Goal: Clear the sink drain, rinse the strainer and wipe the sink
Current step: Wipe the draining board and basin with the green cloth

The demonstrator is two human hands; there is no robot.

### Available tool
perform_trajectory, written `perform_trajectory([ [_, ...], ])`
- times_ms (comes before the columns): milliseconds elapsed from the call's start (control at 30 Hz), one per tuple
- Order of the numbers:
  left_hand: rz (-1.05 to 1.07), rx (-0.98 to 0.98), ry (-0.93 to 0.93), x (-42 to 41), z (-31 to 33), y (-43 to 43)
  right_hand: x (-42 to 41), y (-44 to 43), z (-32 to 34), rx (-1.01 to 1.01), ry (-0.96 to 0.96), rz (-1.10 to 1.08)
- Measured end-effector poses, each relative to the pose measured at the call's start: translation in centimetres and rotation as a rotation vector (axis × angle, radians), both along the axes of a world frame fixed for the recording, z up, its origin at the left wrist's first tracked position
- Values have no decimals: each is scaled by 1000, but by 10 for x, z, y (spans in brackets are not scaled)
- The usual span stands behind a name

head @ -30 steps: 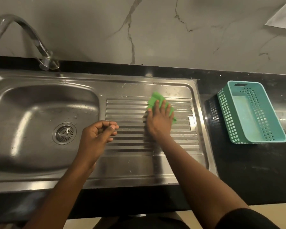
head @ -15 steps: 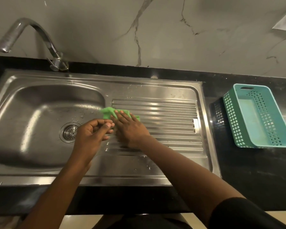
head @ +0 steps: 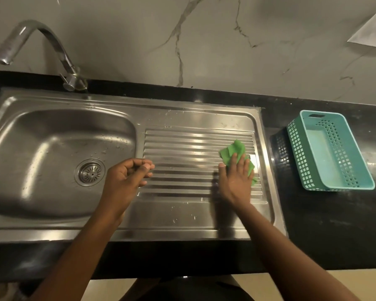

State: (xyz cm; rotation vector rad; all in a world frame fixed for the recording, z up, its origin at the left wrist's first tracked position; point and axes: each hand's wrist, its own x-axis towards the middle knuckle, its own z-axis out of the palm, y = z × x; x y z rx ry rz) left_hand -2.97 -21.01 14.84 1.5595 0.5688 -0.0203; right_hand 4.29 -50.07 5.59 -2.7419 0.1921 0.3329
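A steel sink with a ribbed drainboard fills the counter. The round strainer sits in the drain at the basin's bottom. My right hand lies flat on a green cloth, pressing it onto the right end of the drainboard. My left hand hovers over the basin's right edge, fingers curled shut with nothing visible in them. Water drops speckle the basin wall and the rim.
A curved steel faucet rises at the back left. A teal perforated basket stands on the black countertop to the right of the sink. A marble wall runs behind.
My right hand has slid the green cloth from the left end of the drainboard to its right end. My left hand has stayed curled by the basin edge.
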Motion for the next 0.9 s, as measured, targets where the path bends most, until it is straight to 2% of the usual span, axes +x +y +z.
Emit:
perform_trajectory([
  [67,8,-4,-1,-1,1,1,-12,41,-3,36,-18,29],
  [333,36,15,-39,-5,5,7,-31,179,-6,46,37,465],
  [433,43,32,-54,-8,7,8,-34,192,-4,14,57,647],
  [567,19,30,-50,-8,8,-3,-43,152,-1,-13,-66,866],
  [633,-2,22,-37,-8,8,-11,-45,122,-1,-37,-81,856],
  [900,-65,62,-19,-27,5,-42,-51,-39,12,-95,16,401],
])
